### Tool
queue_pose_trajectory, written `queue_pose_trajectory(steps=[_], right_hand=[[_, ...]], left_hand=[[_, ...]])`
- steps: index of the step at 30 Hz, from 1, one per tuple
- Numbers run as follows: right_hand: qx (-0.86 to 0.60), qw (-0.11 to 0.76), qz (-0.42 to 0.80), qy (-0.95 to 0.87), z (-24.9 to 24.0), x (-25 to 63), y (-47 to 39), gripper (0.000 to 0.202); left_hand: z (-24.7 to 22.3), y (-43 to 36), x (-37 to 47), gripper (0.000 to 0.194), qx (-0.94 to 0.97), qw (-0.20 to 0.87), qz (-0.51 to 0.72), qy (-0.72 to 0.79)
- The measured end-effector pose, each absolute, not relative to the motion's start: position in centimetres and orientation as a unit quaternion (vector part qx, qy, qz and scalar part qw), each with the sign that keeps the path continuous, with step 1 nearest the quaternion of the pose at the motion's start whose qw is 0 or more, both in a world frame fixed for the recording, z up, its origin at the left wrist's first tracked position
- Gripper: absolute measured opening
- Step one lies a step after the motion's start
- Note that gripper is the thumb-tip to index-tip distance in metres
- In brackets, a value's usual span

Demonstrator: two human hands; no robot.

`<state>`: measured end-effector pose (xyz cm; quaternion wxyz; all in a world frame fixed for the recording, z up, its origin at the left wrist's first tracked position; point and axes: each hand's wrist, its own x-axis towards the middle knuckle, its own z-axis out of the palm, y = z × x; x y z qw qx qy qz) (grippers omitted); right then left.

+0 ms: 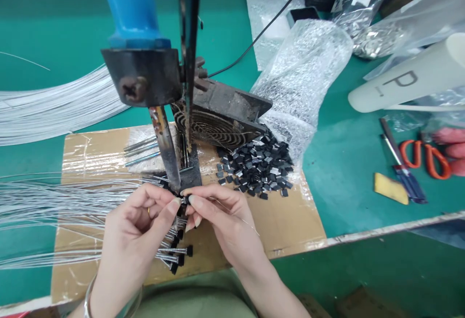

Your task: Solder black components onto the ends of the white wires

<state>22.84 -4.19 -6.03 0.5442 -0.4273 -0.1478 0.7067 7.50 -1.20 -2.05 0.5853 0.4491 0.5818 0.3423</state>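
Observation:
Both hands meet just below the tip of a blue-handled soldering iron (167, 148), which is clamped upright and points down. My left hand (132, 233) is closed, thumb and forefinger pinching a thin wire end that is mostly hidden. Between the fingertips of my right hand (230, 223) is a small black connector (186, 199), touching the left fingertips. A fine solder wire (250, 227) runs across the right palm and back between its fingers. Beneath the hands lie several finished-looking white wires (170, 250) with black connectors on their ends.
Loose black connectors (259, 165) are heaped on the cardboard (290, 221), beside a dusty fan (221, 114). White wires (65, 100) lie at left. Bubble wrap (301, 75), orange-handled scissors (425, 155), a yellow sponge (391, 188) and a white tube (403, 78) are at right.

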Motion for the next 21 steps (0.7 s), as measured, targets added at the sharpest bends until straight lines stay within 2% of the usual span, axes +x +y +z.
queue_pose_trajectory(steps=[6,10,12,21], right_hand=[[-0.445,0.556,0.678,-0.181,-5.6,22.7,-4.2,0.009],[-0.482,0.572,0.617,-0.246,-5.4,22.6,-4.6,0.032],[-0.508,0.573,0.575,-0.289,-5.4,22.7,-4.9,0.038],[-0.584,0.527,0.438,-0.435,-4.8,23.3,-5.5,0.029]], left_hand=[[-2.2,-1.2,7.7,0.011,0.466,0.559,0.344,0.593],[-2.0,-1.0,8.1,0.011,0.469,0.532,0.353,0.61],[-1.8,-0.9,8.3,0.011,0.474,0.519,0.357,0.615],[-1.7,-1.3,8.6,0.01,0.483,0.497,0.352,0.629]])
